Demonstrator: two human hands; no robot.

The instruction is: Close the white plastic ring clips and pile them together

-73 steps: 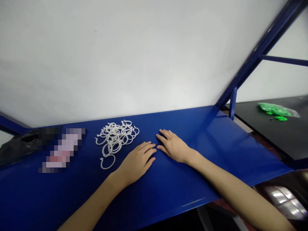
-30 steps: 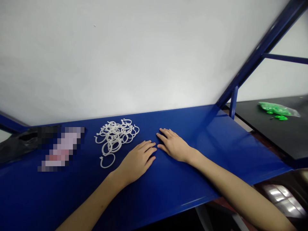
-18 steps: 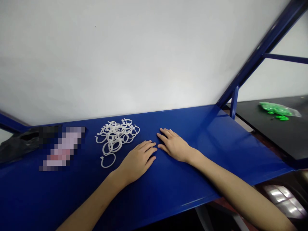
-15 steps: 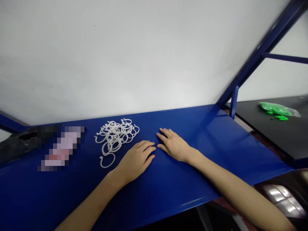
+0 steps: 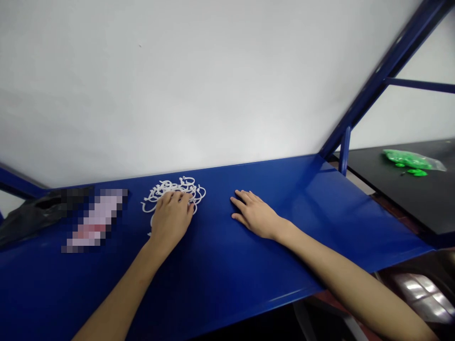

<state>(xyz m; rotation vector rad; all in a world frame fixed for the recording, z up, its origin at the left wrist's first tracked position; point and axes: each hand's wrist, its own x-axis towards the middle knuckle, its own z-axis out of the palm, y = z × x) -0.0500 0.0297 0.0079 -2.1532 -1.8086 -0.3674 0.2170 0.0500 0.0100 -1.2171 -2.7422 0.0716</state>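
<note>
A heap of white plastic rings (image 5: 199,192), each with a small tab at its gap, lies on the blue table (image 5: 220,274). My left hand (image 5: 172,215) is over the heap, palm down with its fingers stretched out, and covers the near part of it. Whether its fingertips touch the rings I cannot tell. To the right of the heap, my right hand (image 5: 254,213) rests flat on the blue surface with the fingers spread and holds nothing.
On the left lie a black plastic bag (image 5: 31,215) and a blurred-out pinkish flat item (image 5: 95,220). Behind the table rises a white wall (image 5: 213,85). A blue metal frame (image 5: 366,94) stands at right, beyond it a black table (image 5: 401,189) with a bag of green pieces (image 5: 408,160).
My left hand has moved left and away from me, from beside my right hand onto the heap of white rings. My right hand has stayed in place.
</note>
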